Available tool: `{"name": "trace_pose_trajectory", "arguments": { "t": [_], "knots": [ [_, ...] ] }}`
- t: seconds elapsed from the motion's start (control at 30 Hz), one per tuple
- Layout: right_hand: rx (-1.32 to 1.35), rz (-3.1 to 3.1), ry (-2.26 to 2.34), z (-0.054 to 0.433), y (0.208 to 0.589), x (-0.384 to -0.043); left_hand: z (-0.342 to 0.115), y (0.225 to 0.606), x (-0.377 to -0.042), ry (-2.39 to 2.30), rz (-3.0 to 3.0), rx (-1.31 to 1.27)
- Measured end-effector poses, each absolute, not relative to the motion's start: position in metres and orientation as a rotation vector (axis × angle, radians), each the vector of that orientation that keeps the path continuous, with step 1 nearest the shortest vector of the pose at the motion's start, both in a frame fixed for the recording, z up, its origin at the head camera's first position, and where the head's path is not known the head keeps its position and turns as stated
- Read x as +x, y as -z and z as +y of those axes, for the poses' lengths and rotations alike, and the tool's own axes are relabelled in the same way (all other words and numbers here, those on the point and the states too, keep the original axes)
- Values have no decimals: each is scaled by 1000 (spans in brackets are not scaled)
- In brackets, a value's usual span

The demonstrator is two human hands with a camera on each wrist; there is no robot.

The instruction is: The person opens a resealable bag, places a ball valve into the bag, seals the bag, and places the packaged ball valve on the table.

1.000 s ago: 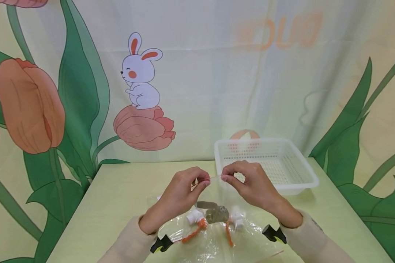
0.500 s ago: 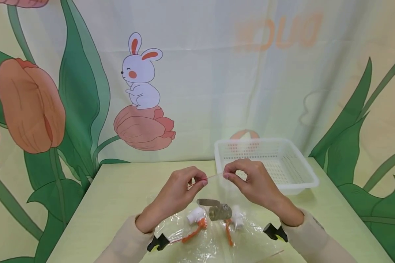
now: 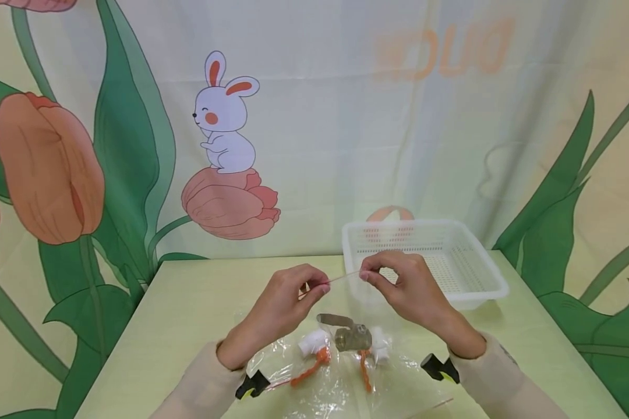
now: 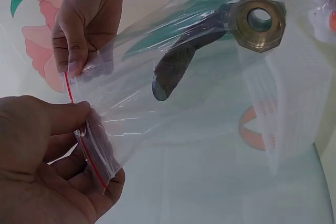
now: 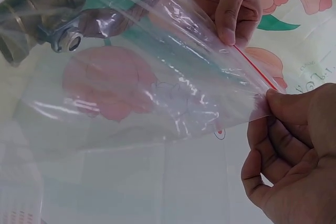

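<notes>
A clear zip-lock bag [image 4: 136, 129] with a red strip along its mouth hangs between the hands above the table. Inside it, low in the bag, lies a brass-coloured ball valve [image 3: 353, 337] with a long flat grey lever [image 4: 176, 69]. The left hand [image 3: 285, 302] pinches the red strip on the left, its fingers curled under the bag's folded edge in the left wrist view. Thumb and forefinger of the right hand [image 3: 411, 288] pinch the strip's other end. A short length of strip shows between the two hands.
Behind the right hand stands a white perforated plastic basket [image 3: 484, 288]. On the table below the hands lie clear bags with white pipe fittings [image 3: 313, 343] and orange twisted pieces [image 3: 309, 372]. A printed curtain [image 3: 314, 145] hangs behind the table.
The right hand has moved slightly right and up, and more strip shows between the hands. The left hand shifted a little left. The valve in the bag swung slightly right and up.
</notes>
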State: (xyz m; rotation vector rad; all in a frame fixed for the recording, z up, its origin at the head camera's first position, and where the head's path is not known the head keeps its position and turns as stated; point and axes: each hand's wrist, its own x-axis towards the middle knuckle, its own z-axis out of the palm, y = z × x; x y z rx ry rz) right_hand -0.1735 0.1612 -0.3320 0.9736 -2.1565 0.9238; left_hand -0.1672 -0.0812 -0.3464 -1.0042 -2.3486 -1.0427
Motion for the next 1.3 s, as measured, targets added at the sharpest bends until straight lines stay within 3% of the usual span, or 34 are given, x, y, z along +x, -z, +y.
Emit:
{"name": "trace_pose_trajectory", "arguments": {
  "t": [0.73,1.3],
  "knots": [
    [944,-2135,-939,167,336,-175,-86,352,-169,974,-2388,-993],
    [931,-2147,-938,169,337,-173,-84,356,-168,1226,-2454,-955]
  ]
}}
